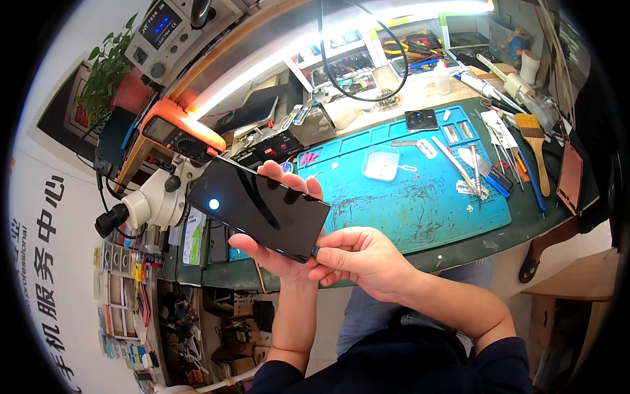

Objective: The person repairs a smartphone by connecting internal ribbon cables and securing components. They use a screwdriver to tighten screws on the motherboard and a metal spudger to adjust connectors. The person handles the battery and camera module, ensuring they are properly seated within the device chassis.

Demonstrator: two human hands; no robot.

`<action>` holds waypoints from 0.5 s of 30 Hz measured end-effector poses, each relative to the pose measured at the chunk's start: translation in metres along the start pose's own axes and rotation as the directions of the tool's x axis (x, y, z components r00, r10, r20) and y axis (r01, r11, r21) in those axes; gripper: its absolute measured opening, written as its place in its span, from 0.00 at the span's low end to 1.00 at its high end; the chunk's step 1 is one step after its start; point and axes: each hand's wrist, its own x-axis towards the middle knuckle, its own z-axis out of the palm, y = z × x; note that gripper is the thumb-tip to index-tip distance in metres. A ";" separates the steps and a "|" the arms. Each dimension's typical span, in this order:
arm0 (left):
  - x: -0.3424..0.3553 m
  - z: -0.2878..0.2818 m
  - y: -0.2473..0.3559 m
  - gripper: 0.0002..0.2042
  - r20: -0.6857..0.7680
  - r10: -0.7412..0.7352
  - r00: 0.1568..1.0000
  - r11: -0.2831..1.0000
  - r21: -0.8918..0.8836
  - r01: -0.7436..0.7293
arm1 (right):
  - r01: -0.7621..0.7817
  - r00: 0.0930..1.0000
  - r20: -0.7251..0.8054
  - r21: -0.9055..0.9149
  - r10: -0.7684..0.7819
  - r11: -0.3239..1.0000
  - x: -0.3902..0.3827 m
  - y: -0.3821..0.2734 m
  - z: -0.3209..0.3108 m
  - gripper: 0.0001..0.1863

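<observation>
My left hand point(275, 259) holds a black smartphone point(259, 209) from beneath, fingers along its far side and thumb at the near edge. The screen is dark and reflects a bright round light. My right hand point(361, 259) pinches a small dark blue piece point(315, 251), like a SIM tray, at the phone's lower right end. Fingertips partly hide it, and I cannot tell whether it is inserted. Beyond the hands, a blue repair mat point(420, 213) carries a small clear dish point(380, 164) and a SIM eject pin point(408, 169).
Tweezers point(453, 161), blades point(471, 188) and a brush point(535, 144) lie to the right. A black part with a round camera ring point(420, 120) sits at the mat's far edge. A microscope point(147, 207) and an orange multimeter point(177, 134) stand left. A cable loop point(321, 49) hangs above.
</observation>
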 end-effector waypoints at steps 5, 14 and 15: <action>-0.001 -0.002 -0.002 0.50 0.014 0.006 1.000 1.000 0.012 -0.006 | 0.012 1.000 0.014 0.020 -0.012 1.000 0.001 0.004 -0.002 0.15; -0.004 0.001 -0.006 0.50 0.000 -0.012 1.000 0.999 0.030 0.012 | 0.017 1.000 0.020 0.000 -0.017 1.000 0.000 0.006 -0.006 0.14; -0.004 0.001 -0.006 0.50 -0.006 -0.009 1.000 0.999 0.035 0.009 | 0.021 1.000 0.018 -0.004 -0.021 1.000 0.000 0.005 -0.007 0.13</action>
